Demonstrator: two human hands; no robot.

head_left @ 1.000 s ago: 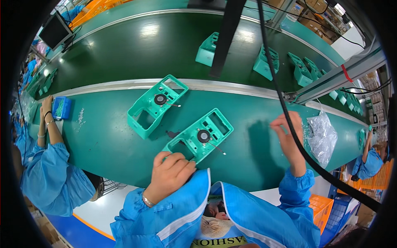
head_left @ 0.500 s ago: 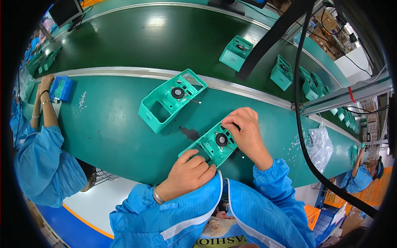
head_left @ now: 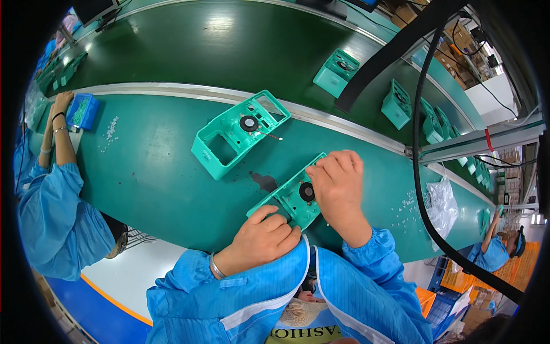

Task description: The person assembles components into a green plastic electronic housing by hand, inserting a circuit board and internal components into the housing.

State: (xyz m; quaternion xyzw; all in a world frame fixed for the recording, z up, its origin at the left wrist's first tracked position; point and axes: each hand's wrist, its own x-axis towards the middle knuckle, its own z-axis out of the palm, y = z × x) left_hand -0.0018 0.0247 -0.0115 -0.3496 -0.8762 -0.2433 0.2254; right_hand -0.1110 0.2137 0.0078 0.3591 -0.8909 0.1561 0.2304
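A green plastic housing (head_left: pixel 291 200) with a round black speaker (head_left: pixel 307 192) lies tilted on the bench in front of me. My left hand (head_left: pixel 260 243) grips its near left end, thumb over the rim and fingers curled at the side. Over the far right end, my right hand (head_left: pixel 339 186) is closed, its fingertips pressed down inside the housing; whatever they hold is hidden, and the hand covers part of the speaker. A second green housing (head_left: pixel 207 161), also fitted with a black speaker (head_left: pixel 249 123) and a loose wire, sits farther off to the left.
Several green housings, one of them (head_left: pixel 329 82), stand on the dark conveyor (head_left: pixel 189 51) beyond a metal rail. Small white parts (head_left: pixel 110 133) lie scattered near a blue bin (head_left: pixel 85 112) and a co-worker's arms (head_left: pixel 64 143). A black cable (head_left: pixel 417 149) hangs at right, near a clear plastic bag (head_left: pixel 442 203).
My right hand has turned and shifted over the housing, its fingers curling further and now hiding the speaker's wire. The left hand keeps its grip. The view has shifted slightly.
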